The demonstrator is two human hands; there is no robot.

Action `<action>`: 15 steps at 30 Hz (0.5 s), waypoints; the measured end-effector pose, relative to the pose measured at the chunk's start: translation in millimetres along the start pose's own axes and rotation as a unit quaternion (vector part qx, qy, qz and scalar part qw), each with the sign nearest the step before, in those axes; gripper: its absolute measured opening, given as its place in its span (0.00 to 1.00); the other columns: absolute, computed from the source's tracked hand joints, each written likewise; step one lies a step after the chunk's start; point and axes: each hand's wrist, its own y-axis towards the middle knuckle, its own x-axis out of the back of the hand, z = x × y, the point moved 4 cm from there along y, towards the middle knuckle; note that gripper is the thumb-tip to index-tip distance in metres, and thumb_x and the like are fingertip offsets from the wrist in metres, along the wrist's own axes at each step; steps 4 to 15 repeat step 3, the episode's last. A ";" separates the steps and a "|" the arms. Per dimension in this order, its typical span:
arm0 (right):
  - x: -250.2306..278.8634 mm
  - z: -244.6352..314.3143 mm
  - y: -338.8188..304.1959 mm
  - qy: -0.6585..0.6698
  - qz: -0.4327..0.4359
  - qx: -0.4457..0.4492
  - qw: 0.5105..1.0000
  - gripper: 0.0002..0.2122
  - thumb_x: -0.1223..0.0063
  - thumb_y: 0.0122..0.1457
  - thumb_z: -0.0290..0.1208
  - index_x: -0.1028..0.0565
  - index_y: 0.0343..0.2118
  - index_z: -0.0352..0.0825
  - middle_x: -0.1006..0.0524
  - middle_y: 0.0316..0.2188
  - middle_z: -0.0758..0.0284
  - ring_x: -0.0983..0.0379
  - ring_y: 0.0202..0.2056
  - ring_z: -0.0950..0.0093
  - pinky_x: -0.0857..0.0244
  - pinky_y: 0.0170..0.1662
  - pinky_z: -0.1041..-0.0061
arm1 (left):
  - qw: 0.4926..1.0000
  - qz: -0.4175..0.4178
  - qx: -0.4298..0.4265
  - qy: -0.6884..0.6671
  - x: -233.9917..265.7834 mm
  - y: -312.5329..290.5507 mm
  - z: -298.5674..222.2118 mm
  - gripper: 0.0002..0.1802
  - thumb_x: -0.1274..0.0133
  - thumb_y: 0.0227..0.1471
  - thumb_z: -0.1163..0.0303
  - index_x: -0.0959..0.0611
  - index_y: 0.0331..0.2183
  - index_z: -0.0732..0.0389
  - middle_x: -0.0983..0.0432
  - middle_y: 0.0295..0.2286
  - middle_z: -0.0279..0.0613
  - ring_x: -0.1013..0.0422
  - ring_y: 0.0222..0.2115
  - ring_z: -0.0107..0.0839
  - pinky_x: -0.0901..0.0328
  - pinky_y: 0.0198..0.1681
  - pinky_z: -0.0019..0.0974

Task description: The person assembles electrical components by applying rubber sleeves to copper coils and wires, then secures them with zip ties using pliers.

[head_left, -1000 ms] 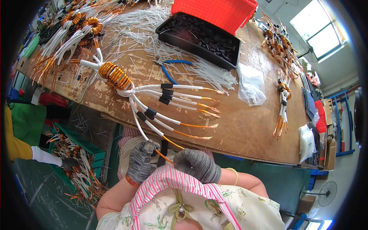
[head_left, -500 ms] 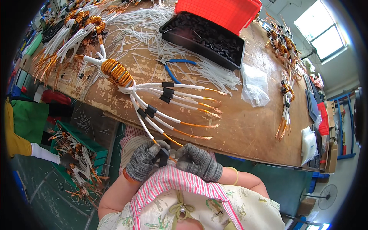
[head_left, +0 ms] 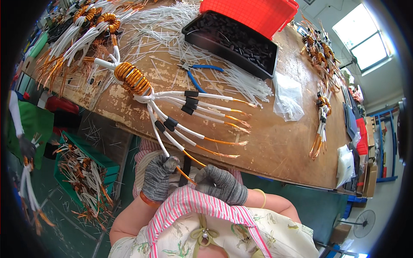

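Note:
A ring coil wound with copper wire lies on the workbench, its white-sleeved leads fanned toward me. Several leads carry short black sleeves and end in bare, frayed copper. My left hand, in a grey knit glove, is closed in a pinch on the nearest lead, where white covering gives way to a copper end. My right hand, gloved alike, has its fingers curled closed at the tip of that copper end. Another copper end runs to its knuckles. A dark strip between my hands is unclear.
Behind the coil lie blue-handled cutters, loose white ties and a black bin of black sleeves. A clear bag is to the right. At left, a co-worker's gloved hand holds another coil beside a green crate.
The black piece at my left fingers is gone from there, and more of the copper end shows between my hands. The co-worker's hand has left the crate, lifting a coil.

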 end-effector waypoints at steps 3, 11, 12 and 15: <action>0.2 2.1 -1.0 0.016 -0.005 0.018 1.000 0.08 0.48 0.54 0.23 0.32 0.37 0.32 0.28 0.33 0.69 0.34 0.35 0.81 0.36 0.42 0.80 | 0.999 -0.030 -0.012 0.014 -2.5 -3.6 -11.8 0.17 0.42 0.47 0.60 0.21 0.32 0.64 0.25 0.28 0.36 0.32 0.28 0.20 0.36 0.34 0.24; 0.2 2.1 -1.0 0.016 -0.005 0.018 1.000 0.08 0.48 0.54 0.23 0.32 0.37 0.32 0.28 0.33 0.69 0.34 0.35 0.81 0.36 0.42 0.80 | 0.999 -0.030 -0.012 0.014 -2.5 -3.6 -11.8 0.17 0.42 0.47 0.60 0.21 0.32 0.64 0.25 0.28 0.36 0.32 0.28 0.20 0.36 0.34 0.24; 0.2 2.1 -1.0 0.016 -0.005 0.018 1.000 0.08 0.48 0.54 0.23 0.32 0.37 0.32 0.28 0.33 0.69 0.34 0.35 0.81 0.36 0.42 0.80 | 0.999 -0.030 -0.012 0.014 -2.5 -3.6 -11.8 0.17 0.42 0.47 0.60 0.21 0.32 0.64 0.25 0.28 0.36 0.32 0.28 0.20 0.36 0.34 0.24; 0.2 2.1 -1.0 0.016 -0.005 0.018 1.000 0.08 0.48 0.54 0.23 0.32 0.37 0.32 0.28 0.33 0.69 0.34 0.35 0.81 0.36 0.42 0.80 | 0.999 -0.030 -0.012 0.014 -2.5 -3.6 -11.8 0.17 0.42 0.47 0.60 0.21 0.32 0.64 0.25 0.28 0.36 0.32 0.28 0.20 0.36 0.34 0.24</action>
